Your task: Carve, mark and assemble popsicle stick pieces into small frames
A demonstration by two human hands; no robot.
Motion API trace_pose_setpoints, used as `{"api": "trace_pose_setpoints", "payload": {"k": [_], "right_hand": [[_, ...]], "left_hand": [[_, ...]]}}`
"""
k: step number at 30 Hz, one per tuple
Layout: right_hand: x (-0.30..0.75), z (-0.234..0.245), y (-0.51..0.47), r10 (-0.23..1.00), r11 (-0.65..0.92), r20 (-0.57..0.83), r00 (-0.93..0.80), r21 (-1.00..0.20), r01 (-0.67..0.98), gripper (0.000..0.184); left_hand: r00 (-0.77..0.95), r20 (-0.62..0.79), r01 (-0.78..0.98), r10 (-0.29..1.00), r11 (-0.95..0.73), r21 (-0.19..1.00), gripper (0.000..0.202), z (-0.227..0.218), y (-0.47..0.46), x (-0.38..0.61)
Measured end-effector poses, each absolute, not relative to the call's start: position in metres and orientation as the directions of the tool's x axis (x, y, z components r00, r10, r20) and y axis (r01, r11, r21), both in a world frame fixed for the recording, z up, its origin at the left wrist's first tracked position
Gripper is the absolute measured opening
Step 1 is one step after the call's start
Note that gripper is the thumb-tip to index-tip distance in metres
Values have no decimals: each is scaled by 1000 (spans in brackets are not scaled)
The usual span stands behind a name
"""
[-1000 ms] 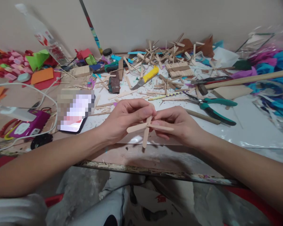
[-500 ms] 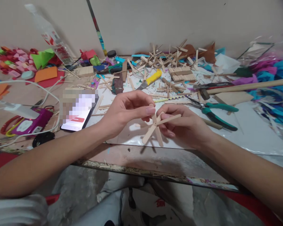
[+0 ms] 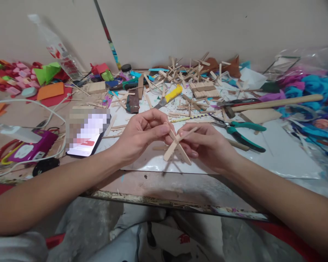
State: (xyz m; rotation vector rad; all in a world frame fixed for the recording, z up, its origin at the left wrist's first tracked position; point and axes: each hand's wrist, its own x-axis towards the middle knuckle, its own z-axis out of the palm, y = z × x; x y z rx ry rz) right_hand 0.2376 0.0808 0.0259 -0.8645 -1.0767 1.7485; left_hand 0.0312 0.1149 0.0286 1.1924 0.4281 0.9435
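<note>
Between my hands, above the front of a white board [image 3: 284,160], is a small frame of crossed popsicle sticks [image 3: 170,151]. Its pale wooden arms fan out from a centre joint, two of them pointing down toward me. My left hand [image 3: 153,127] pinches the upper left stick between thumb and fingers. On the other side my right hand [image 3: 203,143] is closed around the right part of the frame, its thumb close to the centre. Fingers hide some of the sticks.
Behind my hands lie a yellow utility knife [image 3: 172,94], bundled sticks [image 3: 205,90] and a striped pencil [image 3: 192,118]. Green-handled pliers [image 3: 246,133] and a wooden-handled hammer [image 3: 276,103] are at right. A phone [image 3: 89,134] and purple power socket [image 3: 35,147] stand left.
The crossed sticks have turned a little, so the lower arms now spread wider apart. Both hands still hold them. The whole view has shifted slightly.
</note>
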Motion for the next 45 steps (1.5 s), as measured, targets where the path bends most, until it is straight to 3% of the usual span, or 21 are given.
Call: {"api": "trace_pose_setpoints", "payload": {"k": [6,10,15,23,29,34,37,39,42,45], "right_hand": [[243,27,85,991,-85,-70,-112,-987,-134,33],[246,25,89,984,36,23,-179,-997,71,32],[247,21,89,955,281,237,-181,-918,279,23],[251,21,88,920,390,336,-201,-831,396,14],[249,20,87,886,462,425,-185,-775,432,15],[248,24,81,862,507,448,-238,-753,420,13],[250,30,81,895,443,409,-175,-854,271,20],[252,34,84,951,270,249,-186,-958,100,26],[254,37,89,926,-41,-29,-376,-999,-26,28],[254,35,90,860,-173,-117,-498,-983,-68,28]], "left_hand": [[349,172,-341,921,-46,939,18,34,115,30],[294,154,-308,943,-60,950,19,34,117,29],[349,164,-128,922,-127,984,23,30,121,30],[378,152,-33,913,-151,988,14,30,128,26],[349,165,-79,922,-147,986,21,32,125,27],[423,220,-62,879,-214,975,10,37,120,29],[501,225,-81,836,-214,974,11,39,120,27],[562,223,-93,797,-207,974,11,40,120,26],[649,186,-92,737,-166,982,12,40,123,24],[704,111,-60,701,-97,993,14,40,124,22]]}}
